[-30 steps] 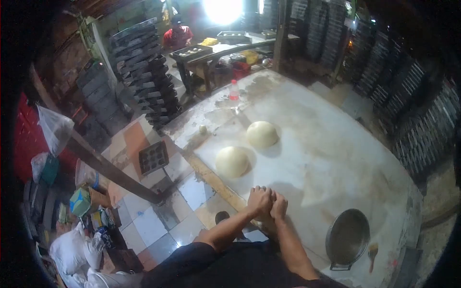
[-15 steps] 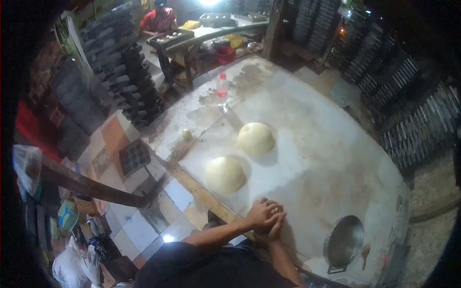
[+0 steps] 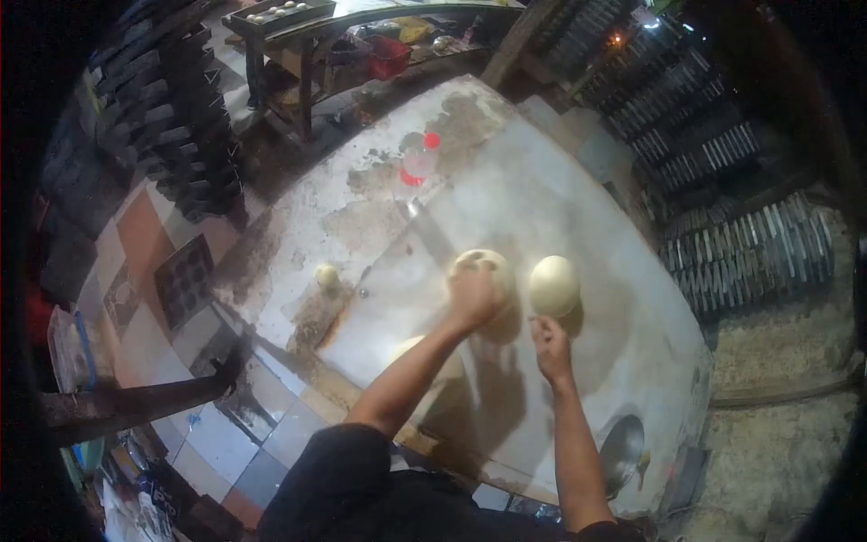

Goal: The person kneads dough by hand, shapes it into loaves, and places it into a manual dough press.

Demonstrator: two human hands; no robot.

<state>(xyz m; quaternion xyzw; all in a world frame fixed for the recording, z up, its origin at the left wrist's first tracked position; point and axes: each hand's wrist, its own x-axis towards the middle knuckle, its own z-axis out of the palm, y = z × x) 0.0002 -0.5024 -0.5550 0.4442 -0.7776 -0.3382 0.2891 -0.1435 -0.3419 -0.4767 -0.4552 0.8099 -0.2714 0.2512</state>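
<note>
My left hand [image 3: 479, 295] is over the middle dough ball [image 3: 496, 261], touching its near side; motion smears its fingers. My right hand [image 3: 551, 348] is closed just below a smooth, pale dough ball [image 3: 554, 284] on the right; what it holds, if anything, is hidden. Nearer to me, a third dough ball [image 3: 441, 390] is partly covered by my left forearm. A small dough lump [image 3: 327, 275] lies toward the table's left side.
The floury table [image 3: 614, 271] bears a bottle with a red cap [image 3: 420, 161] farther back and a metal pan [image 3: 621, 452] at the near right. A muffin tray [image 3: 184, 280] is beyond the left edge. Behind is a second table [image 3: 388, 16] with a dough tray [image 3: 278, 16].
My hands, pressed together before, have parted and moved forward to the dough. A third large ball now shows on the right. The view has shifted; the person at the back has left it.
</note>
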